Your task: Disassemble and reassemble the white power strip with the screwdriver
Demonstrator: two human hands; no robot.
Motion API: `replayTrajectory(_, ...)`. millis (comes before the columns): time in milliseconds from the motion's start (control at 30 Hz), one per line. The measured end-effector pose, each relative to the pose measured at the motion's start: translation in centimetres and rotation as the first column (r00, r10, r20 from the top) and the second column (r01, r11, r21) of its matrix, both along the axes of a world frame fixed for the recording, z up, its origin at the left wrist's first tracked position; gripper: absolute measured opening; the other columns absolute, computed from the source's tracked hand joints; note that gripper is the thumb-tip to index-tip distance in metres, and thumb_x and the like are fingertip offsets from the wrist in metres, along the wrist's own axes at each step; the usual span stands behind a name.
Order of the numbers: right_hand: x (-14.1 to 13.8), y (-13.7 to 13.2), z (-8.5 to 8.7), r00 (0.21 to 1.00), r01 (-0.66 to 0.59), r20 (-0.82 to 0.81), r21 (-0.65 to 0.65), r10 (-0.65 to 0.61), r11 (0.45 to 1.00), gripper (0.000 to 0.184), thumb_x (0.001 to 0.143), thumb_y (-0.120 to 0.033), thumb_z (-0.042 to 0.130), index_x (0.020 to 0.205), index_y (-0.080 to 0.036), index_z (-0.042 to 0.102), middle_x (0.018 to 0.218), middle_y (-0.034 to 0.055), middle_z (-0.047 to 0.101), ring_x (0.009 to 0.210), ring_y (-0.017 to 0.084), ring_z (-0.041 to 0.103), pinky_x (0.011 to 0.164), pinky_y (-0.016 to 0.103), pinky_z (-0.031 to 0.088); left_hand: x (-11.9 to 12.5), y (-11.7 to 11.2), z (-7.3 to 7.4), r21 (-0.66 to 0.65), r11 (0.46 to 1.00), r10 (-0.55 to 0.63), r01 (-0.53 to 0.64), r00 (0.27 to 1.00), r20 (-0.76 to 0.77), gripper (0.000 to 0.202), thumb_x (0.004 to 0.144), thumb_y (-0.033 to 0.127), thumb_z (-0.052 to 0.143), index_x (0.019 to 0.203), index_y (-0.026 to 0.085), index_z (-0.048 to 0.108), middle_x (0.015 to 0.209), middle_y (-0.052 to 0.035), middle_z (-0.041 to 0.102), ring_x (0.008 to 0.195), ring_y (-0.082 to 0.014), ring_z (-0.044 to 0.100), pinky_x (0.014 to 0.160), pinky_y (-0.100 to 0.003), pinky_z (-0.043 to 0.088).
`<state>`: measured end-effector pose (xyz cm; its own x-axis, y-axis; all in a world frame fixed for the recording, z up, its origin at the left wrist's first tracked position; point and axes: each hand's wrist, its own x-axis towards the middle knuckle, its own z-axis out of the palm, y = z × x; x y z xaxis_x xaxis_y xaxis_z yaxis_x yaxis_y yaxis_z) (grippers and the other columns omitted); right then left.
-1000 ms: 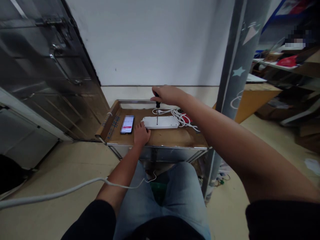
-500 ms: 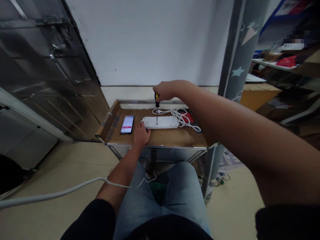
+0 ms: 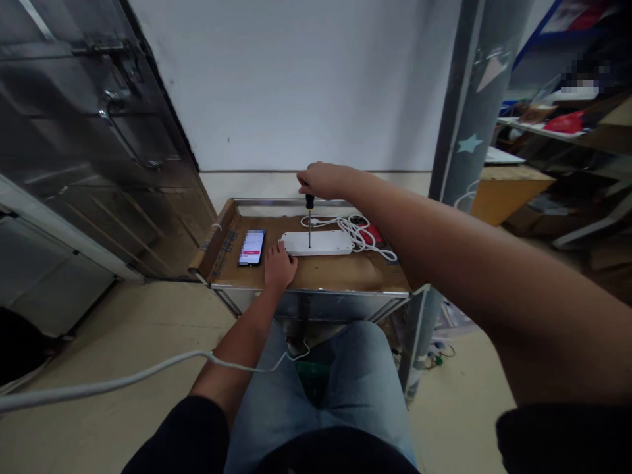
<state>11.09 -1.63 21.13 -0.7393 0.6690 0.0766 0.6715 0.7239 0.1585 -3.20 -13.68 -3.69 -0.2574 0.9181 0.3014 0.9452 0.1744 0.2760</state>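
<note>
A white power strip [image 3: 323,243] lies on the cardboard-covered top of a small table, its smooth side with small holes facing up. My right hand [image 3: 323,180] is closed round the handle of a screwdriver [image 3: 309,212]. The screwdriver stands upright, its tip touching the strip left of the middle. At the strip's left end, my left hand [image 3: 280,264] grips the end with its fingers, the wrist over the table's front edge. Something small and dark shows by its thumb. The strip's white cord [image 3: 353,230] lies coiled at the right.
Left of my left hand lies a phone [image 3: 251,247] with its screen lit. A red object [image 3: 371,232] sits partly under the cord. The table has a raised cardboard side [image 3: 213,238]. A grey post [image 3: 457,151] stands at the right, a metal door [image 3: 89,131] at the left.
My right hand has turned on the screwdriver handle and shifted slightly left, now covering the handle's top. The strip and my left hand stay in place.
</note>
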Motion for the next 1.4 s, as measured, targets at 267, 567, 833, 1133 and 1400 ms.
replayTrajectory(267, 1.9, 1.3, -0.2, 0.999, 0.027, -0.027, -0.006, -0.027, 1.0, 0.035, 0.103, -0.04, 0.057, 0.122, -0.015, 0.073, 0.11, 0.0158, 0.071, 0.1, 0.023, 0.065, 0.088, 0.036, 0.048, -0.1, 0.1, -0.1, 0.003, 1.0, -0.003, 0.003, 1.0, 0.008, 0.055, 0.096, 0.029, 0.055, 0.147, 0.008, 0.049, 0.142, -0.0225, 0.062, 0.135, -0.0364, 0.056, 0.115, -0.046, 0.045)
replayTrajectory(567, 2.0, 0.5, -0.5, 0.996, 0.054, -0.072, -0.034, -0.056, 0.998, 0.034, 0.105, -0.036, 0.057, 0.127, -0.014, 0.071, 0.121, 0.018, 0.068, 0.111, 0.026, 0.066, 0.095, 0.038, 0.047, -0.2, 0.3, -0.3, 0.007, 1.0, -0.001, 0.001, 1.0, 0.0, 0.058, 0.096, 0.03, 0.053, 0.149, 0.008, 0.047, 0.143, -0.0221, 0.062, 0.135, -0.036, 0.056, 0.115, -0.047, 0.045)
replayTrajectory(833, 2.5, 0.3, -1.0, 0.993, 0.064, -0.1, -0.033, -0.067, 0.997, 0.039, 0.106, -0.039, 0.051, 0.132, -0.013, 0.066, 0.127, 0.0196, 0.062, 0.111, 0.027, 0.064, 0.097, 0.039, 0.048, -0.2, 0.2, -0.3, 0.013, 1.0, -0.008, 0.008, 1.0, -0.007, 0.06, 0.096, 0.03, 0.053, 0.151, 0.007, 0.046, 0.143, -0.0234, 0.062, 0.134, -0.0374, 0.057, 0.115, -0.048, 0.045)
replayTrajectory(1133, 2.9, 1.1, -1.5, 0.994, 0.037, -0.105, -0.017, -0.038, 0.999, 0.039, 0.107, -0.041, 0.049, 0.128, -0.014, 0.067, 0.121, 0.0172, 0.065, 0.105, 0.022, 0.062, 0.098, 0.038, 0.051, -0.2, 0.2, -0.3, 0.009, 1.0, -0.005, 0.005, 1.0, 0.001, 0.056, 0.096, 0.03, 0.053, 0.148, 0.009, 0.048, 0.144, -0.0226, 0.062, 0.136, -0.0369, 0.056, 0.114, -0.047, 0.046)
replayTrajectory(1400, 3.2, 0.4, -0.9, 0.995, 0.057, -0.075, -0.028, -0.059, 0.998, 0.038, 0.108, -0.04, 0.05, 0.129, -0.012, 0.065, 0.125, 0.0139, 0.065, 0.108, 0.018, 0.064, 0.102, 0.038, 0.053, -0.3, 0.2, -0.3, 0.007, 1.0, -0.015, 0.015, 1.0, -0.009, 0.061, 0.097, 0.031, 0.053, 0.152, 0.007, 0.044, 0.145, -0.0239, 0.06, 0.137, -0.0365, 0.055, 0.116, -0.047, 0.044)
